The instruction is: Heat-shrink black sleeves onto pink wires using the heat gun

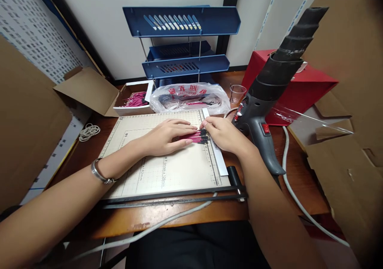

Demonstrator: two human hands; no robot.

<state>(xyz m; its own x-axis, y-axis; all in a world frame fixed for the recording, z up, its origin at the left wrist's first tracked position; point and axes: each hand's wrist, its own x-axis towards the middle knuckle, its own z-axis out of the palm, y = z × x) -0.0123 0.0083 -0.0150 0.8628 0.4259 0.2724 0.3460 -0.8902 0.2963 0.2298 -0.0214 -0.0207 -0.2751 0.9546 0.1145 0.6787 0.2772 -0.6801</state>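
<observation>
Pink wires with black ends lie side by side on a cream paper trimmer. My left hand rests flat over them with its fingers stretched out to the right, covering most of their length. At the black ends, my right hand is closed, thumb and index finger together by the white strip along the trimmer's right edge. Its other fingers are curled and partly hidden. The trimmer's black blade arm runs along the near side, with its pivot at the right corner.
A grey heat gun stands close to my right forearm, nozzle upward. Behind the trimmer are a white box of pink wires, a plastic bag, a clear cup and blue tray shelves. A pale cable crosses the near table edge.
</observation>
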